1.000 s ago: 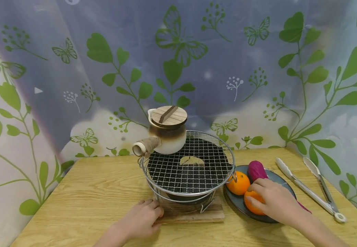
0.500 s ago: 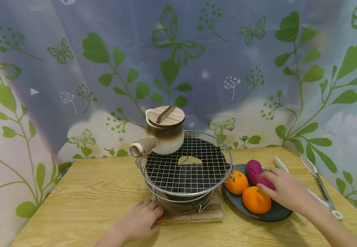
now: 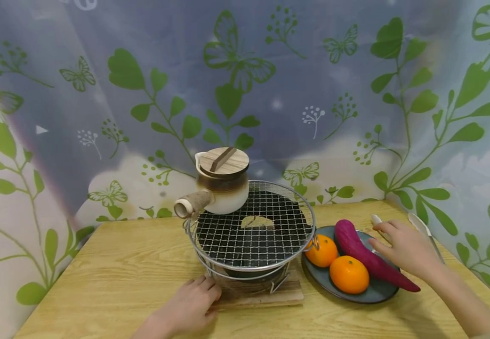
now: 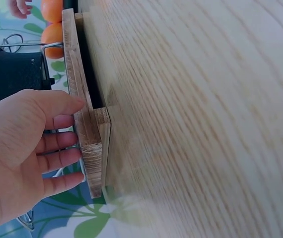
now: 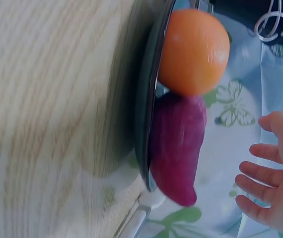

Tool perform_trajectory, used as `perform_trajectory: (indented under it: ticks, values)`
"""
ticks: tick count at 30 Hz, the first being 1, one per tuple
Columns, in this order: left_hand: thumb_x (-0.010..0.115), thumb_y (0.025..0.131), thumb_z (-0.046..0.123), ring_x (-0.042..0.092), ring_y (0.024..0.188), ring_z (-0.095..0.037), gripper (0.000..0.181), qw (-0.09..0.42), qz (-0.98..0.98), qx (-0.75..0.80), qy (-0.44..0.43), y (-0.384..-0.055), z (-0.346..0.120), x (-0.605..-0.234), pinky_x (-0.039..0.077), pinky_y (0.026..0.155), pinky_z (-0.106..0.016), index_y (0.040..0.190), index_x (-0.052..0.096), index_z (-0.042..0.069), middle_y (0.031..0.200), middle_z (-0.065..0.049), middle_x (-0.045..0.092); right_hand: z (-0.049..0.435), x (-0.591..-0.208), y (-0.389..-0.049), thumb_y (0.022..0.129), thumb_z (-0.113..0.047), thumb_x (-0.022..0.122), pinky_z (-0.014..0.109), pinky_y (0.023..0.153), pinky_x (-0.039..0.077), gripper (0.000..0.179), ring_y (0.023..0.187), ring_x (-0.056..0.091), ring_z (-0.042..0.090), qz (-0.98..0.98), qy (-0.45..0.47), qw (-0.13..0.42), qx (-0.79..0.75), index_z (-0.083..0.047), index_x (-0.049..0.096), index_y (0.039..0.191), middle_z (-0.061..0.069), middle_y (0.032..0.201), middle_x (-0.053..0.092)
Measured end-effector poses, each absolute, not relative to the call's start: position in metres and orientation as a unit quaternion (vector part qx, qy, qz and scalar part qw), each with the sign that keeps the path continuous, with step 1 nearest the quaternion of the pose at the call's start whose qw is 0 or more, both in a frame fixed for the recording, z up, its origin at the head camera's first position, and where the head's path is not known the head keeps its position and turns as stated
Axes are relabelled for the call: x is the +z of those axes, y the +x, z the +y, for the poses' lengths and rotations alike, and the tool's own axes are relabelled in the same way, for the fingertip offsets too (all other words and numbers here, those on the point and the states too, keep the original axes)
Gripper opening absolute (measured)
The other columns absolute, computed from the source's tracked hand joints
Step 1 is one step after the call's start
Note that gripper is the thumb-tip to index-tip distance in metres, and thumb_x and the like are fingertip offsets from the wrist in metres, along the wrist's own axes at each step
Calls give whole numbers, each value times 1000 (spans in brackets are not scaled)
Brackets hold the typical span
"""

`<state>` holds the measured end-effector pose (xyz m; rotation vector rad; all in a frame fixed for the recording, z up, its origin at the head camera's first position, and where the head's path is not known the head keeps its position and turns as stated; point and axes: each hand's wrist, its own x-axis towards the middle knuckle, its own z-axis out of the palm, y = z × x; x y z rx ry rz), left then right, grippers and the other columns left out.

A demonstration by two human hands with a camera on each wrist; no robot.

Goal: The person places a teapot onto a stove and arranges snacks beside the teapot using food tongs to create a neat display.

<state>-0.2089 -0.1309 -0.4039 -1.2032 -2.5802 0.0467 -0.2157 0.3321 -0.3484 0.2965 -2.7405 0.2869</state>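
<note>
My left hand [image 3: 194, 301] rests its thumb and fingertips on the left end of a wooden board [image 4: 84, 114], under a round wire grill [image 3: 255, 235]. On the right, my right hand [image 3: 407, 247] hovers with fingers spread, holding nothing. It is past the far right side of a dark plate [image 3: 323, 282], overlapping the metal tongs in the head view. A purple sweet potato [image 3: 361, 249] lies across the plate, its thin tail over the rim. Beside it are two oranges, the nearer one [image 3: 349, 274] and the farther one [image 3: 322, 252], partly behind the grill's edge.
A brown and cream pot [image 3: 224, 188] with a wooden lid and a side handle stands on the grill's back left. The tongs [image 5: 136, 220] lie beyond the plate. A patterned cloth [image 3: 177, 56] hangs behind the wooden table [image 3: 113, 263].
My right hand has left the nearer orange, passed over the sweet potato and moved right toward the tongs, uncovering the plate's contents. The left hand stays at the board. The head view has shifted slightly.
</note>
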Motion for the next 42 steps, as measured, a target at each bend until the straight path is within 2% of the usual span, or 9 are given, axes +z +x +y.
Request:
perform_trajectory:
  ticks: [5, 9, 13, 21, 31, 38, 42]
  values:
    - [66, 71, 23, 52, 83, -20, 17, 158, -892, 6, -424, -209, -132, -406, 46, 73, -36, 81, 56, 14, 88, -1, 54, 346, -349, -223, 84, -27, 65, 55, 74, 44, 34, 89, 55, 40, -975, 97, 173, 101, 2, 64, 102, 23, 100, 60]
    - [66, 73, 23, 53, 85, -20, 16, 143, -896, 2, -420, -209, -132, -406, 46, 74, -36, 82, 57, 14, 89, 0, 54, 358, -351, -226, 85, -31, 64, 56, 71, 44, 39, 92, 52, 41, -982, 77, 143, 100, 3, 63, 104, 24, 101, 58]
    - [65, 74, 23, 54, 87, -21, 17, 136, -897, 8, -421, -209, -131, -405, 46, 75, -37, 86, 59, 13, 91, -2, 55, 369, -354, -226, 85, -30, 63, 53, 67, 46, 38, 88, 54, 38, -984, 78, 131, 95, 3, 63, 104, 21, 98, 58]
    - [66, 74, 22, 53, 86, -20, 15, 145, -896, 7, -419, -208, -131, -405, 46, 73, -36, 85, 58, 13, 90, -2, 55, 391, -361, -233, 85, -29, 64, 52, 67, 47, 41, 87, 57, 44, -986, 92, 112, 87, 6, 60, 106, 30, 105, 56]
    - [67, 72, 21, 52, 84, -20, 18, 163, -890, -1, -426, -209, -132, -405, 45, 71, -37, 84, 57, 13, 91, -1, 54, 421, -368, -241, 85, -29, 64, 50, 61, 47, 45, 86, 56, 44, -993, 66, 72, 73, 9, 58, 107, 29, 99, 57]
    - [68, 72, 20, 51, 82, -20, 18, 159, -887, -1, -433, -210, -131, -405, 45, 71, -36, 84, 57, 13, 89, -1, 53, 436, -372, -244, 84, -48, 60, 47, 54, 45, 62, 78, 56, 43, -997, 31, 36, 68, 8, 58, 110, 31, 100, 53]
    - [68, 71, 19, 51, 81, -19, 17, 162, -886, -3, -434, -210, -131, -406, 46, 70, -35, 83, 57, 14, 88, 0, 53, 440, -373, -245, 84, -52, 58, 46, 52, 44, 67, 76, 56, 43, -997, 21, 22, 64, 9, 57, 111, 32, 102, 52]
